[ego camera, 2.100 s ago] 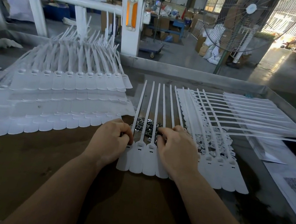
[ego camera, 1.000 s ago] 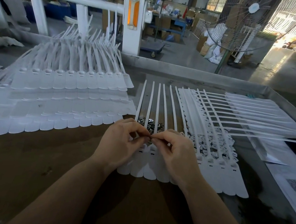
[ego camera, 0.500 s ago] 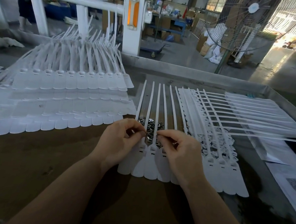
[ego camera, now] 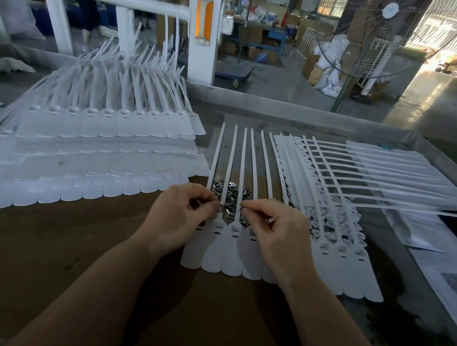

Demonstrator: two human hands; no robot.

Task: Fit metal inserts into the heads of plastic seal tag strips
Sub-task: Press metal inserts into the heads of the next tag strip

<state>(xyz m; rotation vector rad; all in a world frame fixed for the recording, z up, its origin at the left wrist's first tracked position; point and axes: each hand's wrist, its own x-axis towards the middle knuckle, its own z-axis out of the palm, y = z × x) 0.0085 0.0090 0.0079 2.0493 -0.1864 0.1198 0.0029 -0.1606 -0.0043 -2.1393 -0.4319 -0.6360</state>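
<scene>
My left hand (ego camera: 180, 218) and right hand (ego camera: 277, 231) have lifted off the seal tag strips (ego camera: 224, 257) at six o'clock, fingers now pinching metal inserts (ego camera: 230, 194) from the pile at twelve o'clock, ready for the next heads.

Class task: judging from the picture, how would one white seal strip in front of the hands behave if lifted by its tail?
The strip would probably droop: its tail is long and thin, and the tails on the left pile curve. It looks light. The wide flat head would likely dangle.
</scene>
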